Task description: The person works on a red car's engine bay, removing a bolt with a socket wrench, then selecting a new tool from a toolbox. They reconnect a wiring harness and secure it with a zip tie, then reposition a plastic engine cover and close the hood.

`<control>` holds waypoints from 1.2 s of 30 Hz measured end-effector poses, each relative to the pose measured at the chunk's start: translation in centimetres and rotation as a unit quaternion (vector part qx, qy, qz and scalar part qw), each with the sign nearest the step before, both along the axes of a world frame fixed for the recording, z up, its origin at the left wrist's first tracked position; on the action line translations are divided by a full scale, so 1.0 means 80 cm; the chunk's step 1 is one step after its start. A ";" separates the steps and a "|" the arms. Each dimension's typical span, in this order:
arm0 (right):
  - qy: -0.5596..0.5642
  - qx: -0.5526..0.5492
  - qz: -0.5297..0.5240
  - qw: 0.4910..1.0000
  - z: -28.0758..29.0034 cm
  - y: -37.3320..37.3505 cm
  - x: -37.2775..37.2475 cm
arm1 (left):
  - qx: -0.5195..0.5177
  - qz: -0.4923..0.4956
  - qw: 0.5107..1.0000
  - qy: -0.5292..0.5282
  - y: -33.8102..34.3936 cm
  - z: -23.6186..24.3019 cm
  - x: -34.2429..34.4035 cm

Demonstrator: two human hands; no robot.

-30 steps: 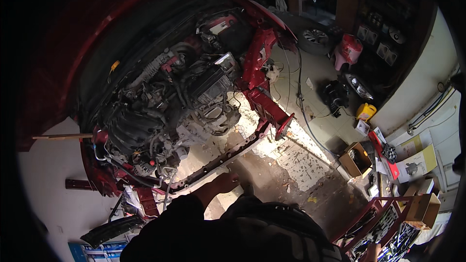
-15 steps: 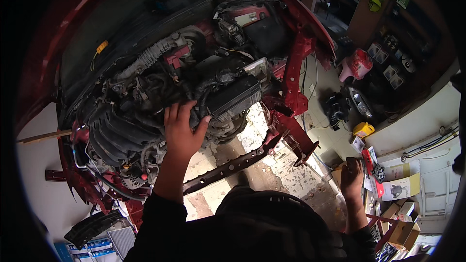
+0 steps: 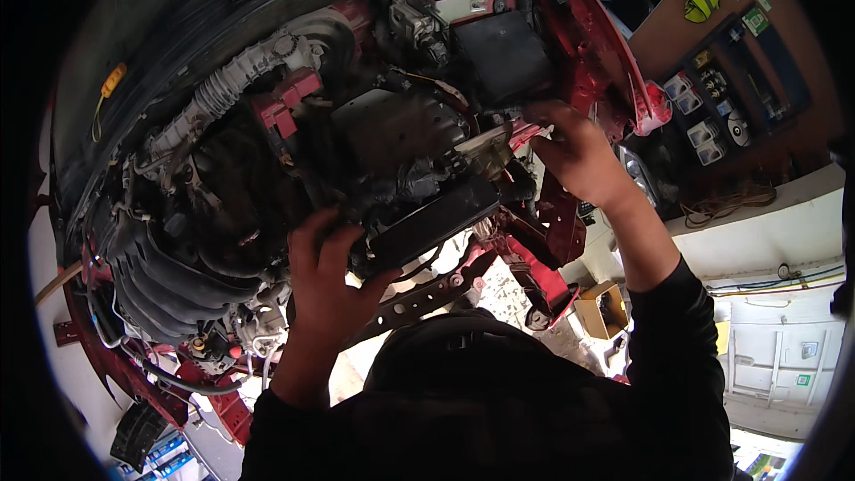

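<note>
A long black box [image 3: 436,224] lies across the front of the engine bay, a pale metal-looking piece [image 3: 485,150] just behind its right end. At the box's left end is my left hand [image 3: 331,281], its fingers and thumb spread; whether the fingertips touch the box is hard to see. My right hand [image 3: 579,153] reaches in over the right side of the bay, beside the pale piece. Its fingers are bent, with a gap to the thumb, and nothing shows between them. Shadow partly hides its fingertips.
The ribbed black intake manifold [image 3: 160,281] lies at left, a grey corrugated hose [image 3: 232,80] behind it. A black square cover [image 3: 503,53] sits at the back right. The perforated front crossbar [image 3: 410,303] runs before me. A cardboard box [image 3: 601,310] stands on the floor at right.
My right hand has come up from the lower right to the right side of the engine bay. My left hand stays by the black box. The whole view has shifted closer to the engine.
</note>
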State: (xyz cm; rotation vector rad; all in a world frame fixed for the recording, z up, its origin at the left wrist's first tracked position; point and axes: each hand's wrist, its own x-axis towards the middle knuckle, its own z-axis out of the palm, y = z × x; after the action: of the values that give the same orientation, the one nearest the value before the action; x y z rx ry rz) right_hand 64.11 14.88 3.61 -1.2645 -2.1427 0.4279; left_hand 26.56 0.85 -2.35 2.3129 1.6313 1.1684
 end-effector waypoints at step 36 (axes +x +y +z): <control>-0.204 0.061 0.120 0.970 -0.036 0.072 -0.035 | -0.059 0.040 0.996 -0.057 0.027 -0.054 -0.063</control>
State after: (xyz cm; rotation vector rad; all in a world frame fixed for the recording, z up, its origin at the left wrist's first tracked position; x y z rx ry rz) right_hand 61.31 20.68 0.73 -1.0979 -2.6399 0.1337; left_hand 21.50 3.04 -6.64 2.0892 1.7155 1.1627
